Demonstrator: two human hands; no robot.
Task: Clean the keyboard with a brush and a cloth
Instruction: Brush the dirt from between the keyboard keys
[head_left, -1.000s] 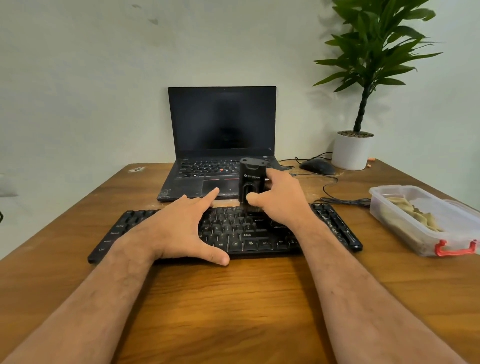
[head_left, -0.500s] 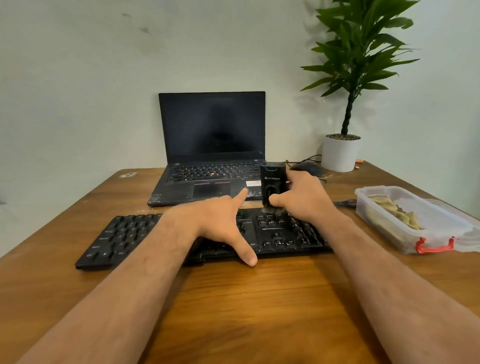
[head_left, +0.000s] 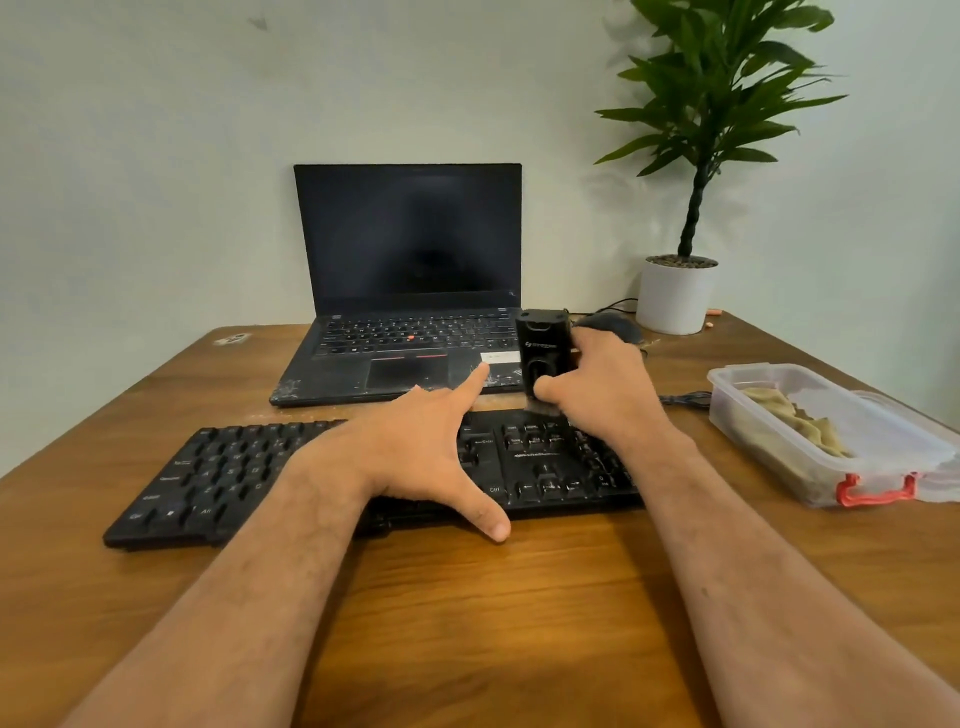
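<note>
A black keyboard (head_left: 223, 478) lies across the wooden table (head_left: 467, 613) in front of me. My left hand (head_left: 421, 447) rests flat on its middle, fingers spread, thumb at the near edge. My right hand (head_left: 602, 389) grips a black block-shaped brush (head_left: 543, 348) upright, its bristles touching the keys at the keyboard's far right part. A greenish cloth (head_left: 795, 421) lies crumpled inside a clear plastic box (head_left: 769, 457) to the right.
An open black laptop (head_left: 410, 291) stands behind the keyboard. A black mouse (head_left: 610, 326) with cable and a potted plant (head_left: 680, 296) sit at the back right. The box has a red latch (head_left: 875, 491) on its near end.
Both hands and the brush have shifted rightwards along the keyboard. My view has turned slightly left and down.
</note>
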